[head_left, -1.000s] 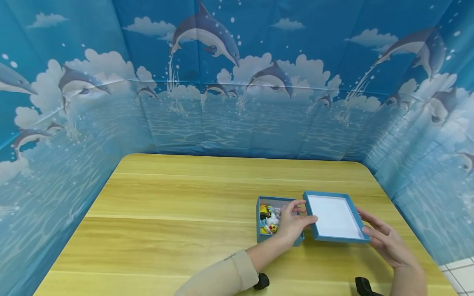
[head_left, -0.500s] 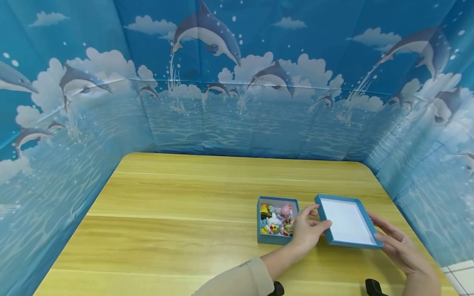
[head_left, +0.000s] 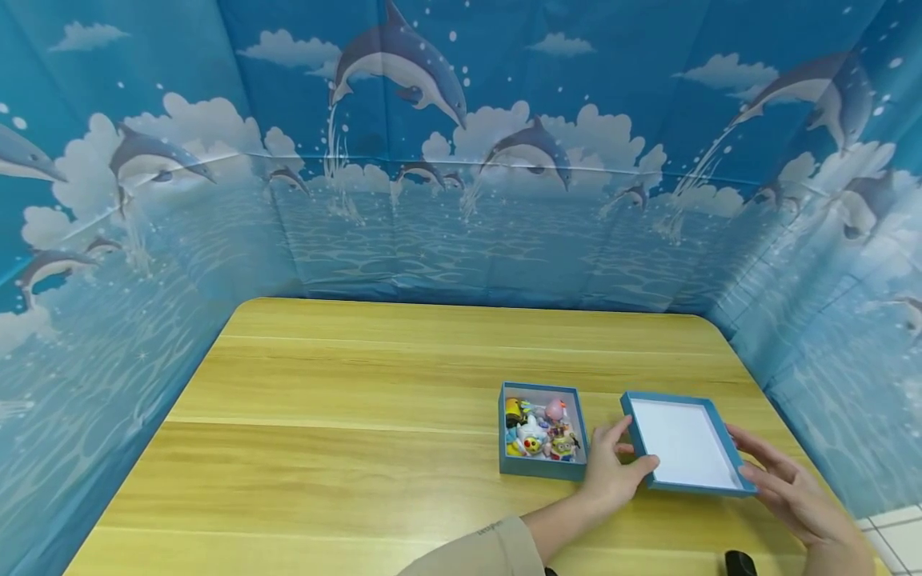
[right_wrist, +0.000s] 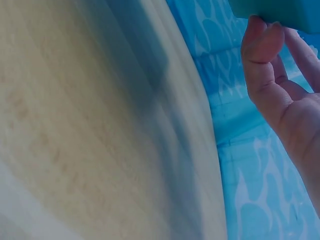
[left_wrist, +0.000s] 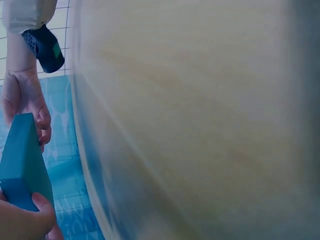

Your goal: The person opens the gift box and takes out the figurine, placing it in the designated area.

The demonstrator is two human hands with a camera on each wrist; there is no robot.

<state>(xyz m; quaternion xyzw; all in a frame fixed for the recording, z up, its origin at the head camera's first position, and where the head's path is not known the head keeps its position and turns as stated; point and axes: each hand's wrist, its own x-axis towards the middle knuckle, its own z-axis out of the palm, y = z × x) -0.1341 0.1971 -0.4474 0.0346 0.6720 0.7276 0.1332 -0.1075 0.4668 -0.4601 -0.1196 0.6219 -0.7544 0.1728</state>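
Pinching opposite edges of the blue lid (head_left: 687, 445), the left hand (head_left: 609, 474) and right hand (head_left: 795, 496) each have a part-closed grip at the rim. The lid, white inside facing up, is over the right of the table (head_left: 360, 440). Left of it, an open blue box (head_left: 540, 468) holds small toy figures (head_left: 533, 437); a dolphin-printed cloth (head_left: 446, 248) hangs beyond the far edge.

A shallow blue lid (head_left: 687, 442), white inside facing up, is spanning the gap between the left hand (head_left: 612, 474) and right hand (head_left: 795, 490), which are pinching its opposite sides; it seems to be hovering above the counter (head_left: 346, 448). Just left of the left hand, a blue box (head_left: 543, 467) is lying open, holding small colourful figurines (head_left: 531, 432).
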